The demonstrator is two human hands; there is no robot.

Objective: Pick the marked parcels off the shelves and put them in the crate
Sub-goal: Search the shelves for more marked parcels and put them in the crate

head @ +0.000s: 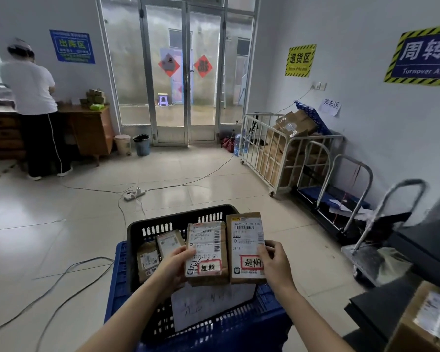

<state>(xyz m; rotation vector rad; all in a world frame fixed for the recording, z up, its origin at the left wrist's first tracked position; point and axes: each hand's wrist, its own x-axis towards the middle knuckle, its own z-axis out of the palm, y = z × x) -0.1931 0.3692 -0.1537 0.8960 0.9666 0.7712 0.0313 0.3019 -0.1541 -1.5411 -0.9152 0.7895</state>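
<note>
Both hands are occupied in the head view: the left hand [174, 266] grips a brown parcel [206, 250] by its left edge with the thumb laid across the label, and the right hand [274, 265] pinches a second parcel [247, 242] by its lower right edge. The two are held side by side, label up and nearly touching, directly above the black crate [137, 232]. Probably this is so that the red-bordered stickers [210, 267] near their lower ends can be read together and checked as the marked ones before either is let go. Holding them by the outer edges keeps the barcodes and stickers uncovered. The crate is nested in a blue crate [117, 275], which lifts it closer to the hands, so the drop would be short. Two smaller parcels [148, 260] lie in its far left corner, and a handwritten sheet [208, 303] rests against its near wall, leaving bare floor under the held pair. I judge the placing step is in hand, with neither parcel yet lowered in
</note>
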